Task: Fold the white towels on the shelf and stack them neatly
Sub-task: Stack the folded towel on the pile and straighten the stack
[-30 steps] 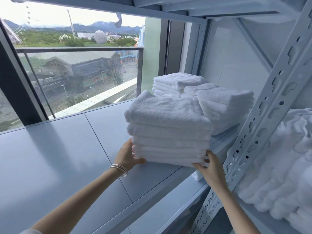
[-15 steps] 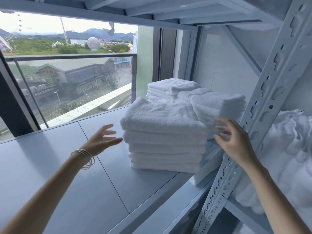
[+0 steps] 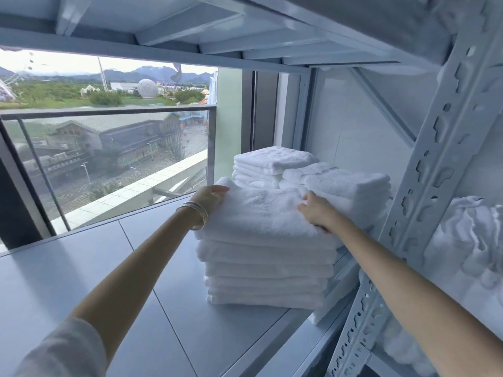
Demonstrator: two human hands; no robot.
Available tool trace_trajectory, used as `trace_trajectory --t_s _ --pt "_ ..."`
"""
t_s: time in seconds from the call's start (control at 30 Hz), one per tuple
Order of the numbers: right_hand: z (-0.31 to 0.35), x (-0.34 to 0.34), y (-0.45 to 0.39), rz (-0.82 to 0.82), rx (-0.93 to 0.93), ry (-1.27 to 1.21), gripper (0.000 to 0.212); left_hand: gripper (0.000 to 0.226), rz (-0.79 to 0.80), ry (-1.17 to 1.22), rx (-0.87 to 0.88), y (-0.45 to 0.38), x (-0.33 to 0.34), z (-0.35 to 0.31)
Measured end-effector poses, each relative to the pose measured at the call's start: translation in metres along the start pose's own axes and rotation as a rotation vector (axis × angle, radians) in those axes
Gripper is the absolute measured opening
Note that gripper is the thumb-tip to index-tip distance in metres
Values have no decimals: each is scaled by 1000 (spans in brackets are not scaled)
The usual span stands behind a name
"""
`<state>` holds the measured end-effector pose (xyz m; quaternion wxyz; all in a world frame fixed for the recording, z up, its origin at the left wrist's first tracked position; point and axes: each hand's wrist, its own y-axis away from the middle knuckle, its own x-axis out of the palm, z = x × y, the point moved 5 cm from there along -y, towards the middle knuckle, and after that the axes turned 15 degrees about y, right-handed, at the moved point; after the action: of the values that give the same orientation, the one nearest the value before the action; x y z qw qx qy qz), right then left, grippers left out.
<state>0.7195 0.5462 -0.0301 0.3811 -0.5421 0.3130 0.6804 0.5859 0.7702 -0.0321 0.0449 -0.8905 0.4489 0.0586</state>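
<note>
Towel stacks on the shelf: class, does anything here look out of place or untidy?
Yes. A white towel hangs off the shelf edge, right of the front stack, not folded in with it. To the right, unfolded towels lie crumpled. Both hands, left and right, rest on the front stack's top.

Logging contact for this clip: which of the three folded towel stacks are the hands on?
The front stack, tallest and nearest the shelf edge. Left hand and right hand rest on its top towel; the two behind are untouched.
</note>
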Motion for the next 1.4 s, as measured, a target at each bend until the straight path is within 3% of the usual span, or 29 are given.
trace_trajectory --t_s 0.1,0.2,0.3,0.43,0.57,0.63,0.7,0.8,0.9,1.07,1.17,1.27,1.33,1.4 --pt "-11 5 2 -119 12 104 43 23 9 -271 62 0 6 6" --pt "-7 9 1 -143 -21 241 43 38 83 -534 -5 6 10 13" --pt "-3 -2 -1 -160 0 390 45 45 170 -544 -92 2 6 8" --pt "-10 -4 8 -310 108 479 52 40 161 -648 -28 -5 6 5" --pt "-13 3 6 -151 114 614 49 51 310 -870 -198 -4 17 13" --pt "-10 -14 0 -104 105 671 41 61 291 -1069 -165 -13 14 -1" --pt "11 -23 -9 -150 -52 607 44 65 278 -1167 -33 -27 22 -15" --pt "49 3 -24 8 -322 390 62 61 320 -1152 110 -41 48 -13" --pt "39 37 -42 153 -268 391 67 66 359 -1068 -42 -55 49 16" --pt "-4 19 -41 137 -19 375 60 72 244 -996 -218 -44 35 12" --pt "1 8 -8 -5 -200 336 70 71 366 -992 -53 -9 39 0" --pt "-6 34 33 78 -359 140 79 84 456 -982 100 35 38 17" --pt "-25 41 40 67 -306 50 67 91 357 -914 126 43 30 27" --pt "-38 31 43 26 -235 112 62 73 210 -879 111 42 20 27"
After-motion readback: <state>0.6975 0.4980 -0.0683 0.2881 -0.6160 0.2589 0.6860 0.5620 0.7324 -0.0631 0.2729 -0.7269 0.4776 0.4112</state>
